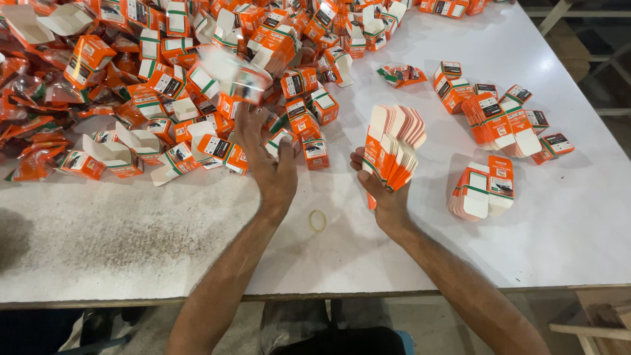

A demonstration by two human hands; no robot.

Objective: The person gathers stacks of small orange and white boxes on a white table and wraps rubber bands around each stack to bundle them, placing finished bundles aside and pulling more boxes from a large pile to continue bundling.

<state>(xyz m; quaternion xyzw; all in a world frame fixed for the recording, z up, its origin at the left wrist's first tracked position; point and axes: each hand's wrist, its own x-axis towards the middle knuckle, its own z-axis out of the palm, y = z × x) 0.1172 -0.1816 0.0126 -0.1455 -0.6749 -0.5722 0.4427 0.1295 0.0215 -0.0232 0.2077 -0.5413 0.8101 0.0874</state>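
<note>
White table: right hand grips flattened cartons; left hand spread beside blurred box, contents unclear.

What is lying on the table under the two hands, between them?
A small yellowish rubber band lies on the white table, between the left hand and right hand. Whatever the wrists cover is hidden.

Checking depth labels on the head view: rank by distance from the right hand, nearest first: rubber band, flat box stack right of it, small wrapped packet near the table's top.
1. Rubber band, just left of the right hand.
2. Flat box stack, on the table to its right.
3. Wrapped packet, far up the table.
</note>
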